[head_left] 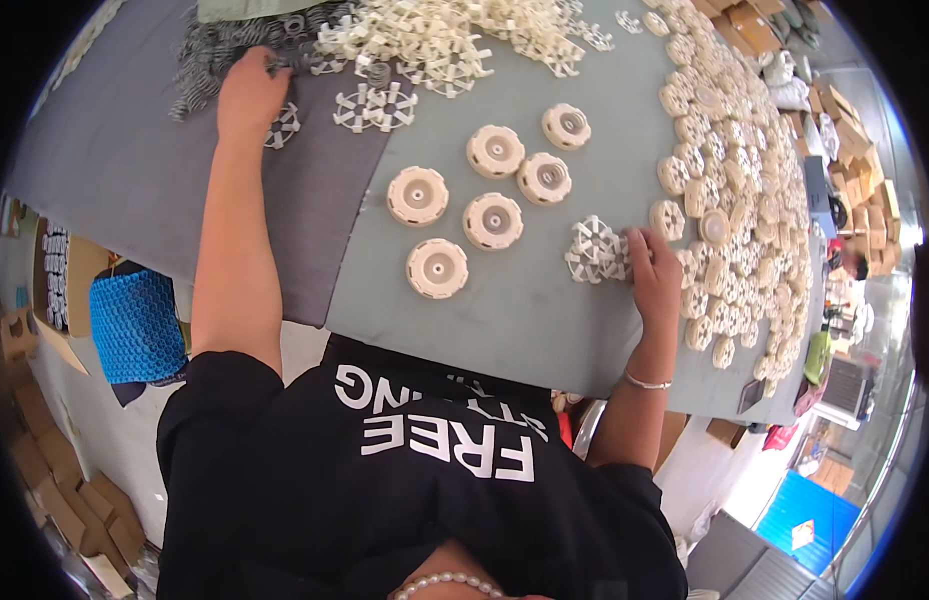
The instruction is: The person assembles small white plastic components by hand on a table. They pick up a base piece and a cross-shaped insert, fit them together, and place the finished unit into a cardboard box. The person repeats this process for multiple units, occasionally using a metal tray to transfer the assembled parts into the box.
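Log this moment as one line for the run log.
left hand: at grey spring pile | right hand: at white spoked pieces | between: six cream round housings

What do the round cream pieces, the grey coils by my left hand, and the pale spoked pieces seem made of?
Round cream pieces: probably moulded plastic, satin; even colour, soft shading.
Grey coils: likely metal wire, fairly dull; thin, springlike loops.
Pale spoked pieces: plastic too, I'd guess, matte-looking; uniform colour, repeated shapes.
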Available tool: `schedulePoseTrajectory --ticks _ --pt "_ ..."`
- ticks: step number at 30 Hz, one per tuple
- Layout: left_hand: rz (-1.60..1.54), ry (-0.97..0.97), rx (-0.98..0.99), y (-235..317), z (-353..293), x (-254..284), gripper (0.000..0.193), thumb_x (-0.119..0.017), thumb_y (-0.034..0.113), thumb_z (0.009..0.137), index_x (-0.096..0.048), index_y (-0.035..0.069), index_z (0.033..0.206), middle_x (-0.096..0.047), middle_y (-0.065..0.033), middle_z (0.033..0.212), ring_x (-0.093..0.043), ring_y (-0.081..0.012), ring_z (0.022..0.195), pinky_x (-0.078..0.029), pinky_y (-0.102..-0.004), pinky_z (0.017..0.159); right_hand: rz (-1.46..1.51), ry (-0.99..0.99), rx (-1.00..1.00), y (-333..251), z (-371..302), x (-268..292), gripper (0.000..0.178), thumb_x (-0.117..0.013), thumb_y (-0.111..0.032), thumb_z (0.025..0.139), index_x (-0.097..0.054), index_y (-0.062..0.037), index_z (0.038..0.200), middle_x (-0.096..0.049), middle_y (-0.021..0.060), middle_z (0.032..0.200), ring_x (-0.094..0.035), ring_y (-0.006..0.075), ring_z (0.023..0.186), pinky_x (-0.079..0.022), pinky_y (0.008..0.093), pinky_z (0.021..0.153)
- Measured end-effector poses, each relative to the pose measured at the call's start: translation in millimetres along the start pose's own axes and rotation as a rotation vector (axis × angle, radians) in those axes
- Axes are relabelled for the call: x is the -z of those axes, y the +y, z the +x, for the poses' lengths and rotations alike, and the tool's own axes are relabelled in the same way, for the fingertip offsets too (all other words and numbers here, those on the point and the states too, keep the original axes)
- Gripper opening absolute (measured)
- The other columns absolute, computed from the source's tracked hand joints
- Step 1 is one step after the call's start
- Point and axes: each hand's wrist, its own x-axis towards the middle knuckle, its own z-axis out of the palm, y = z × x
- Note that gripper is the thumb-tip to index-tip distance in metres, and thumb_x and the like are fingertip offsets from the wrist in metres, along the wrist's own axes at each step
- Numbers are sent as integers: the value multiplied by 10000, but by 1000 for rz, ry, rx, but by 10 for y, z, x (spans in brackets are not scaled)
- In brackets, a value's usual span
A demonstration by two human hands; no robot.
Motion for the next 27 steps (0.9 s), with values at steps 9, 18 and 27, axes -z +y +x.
schedulePoseTrajectory --ticks 9,18,27 --pt "-1278 -804 206 1690 -885 705 332 -869 136 834 -763 28 1130 -687 12 902 -620 -55 788 -512 -216 688 579 -237 561 -891 -58 -108 242 -726 -49 964 -721 -23 1204 -693 70 1050 -657 115 909 -554 266 758" --pt "-1206 -978 42 1855 -1270 522 405 -888 0 763 -749 50 1141 -697 18 1006 -574 -14 732 -451 -188 636 1043 -507 323 -946 -42 -709 144 -693 21 981 -672 37 1122 -665 90 1103 -680 155 964 -584 292 818" --pt "-1442 -1493 510 1755 -1086 569 236 -680 251 1025 -725 21 999 -676 -61 749 -436 -31 473 -288 -205 407 461 -122 880 -986 -23 -763 171 -776 13 881 -656 2 1002 -684 130 1063 -666 221 856 -548 338 740"
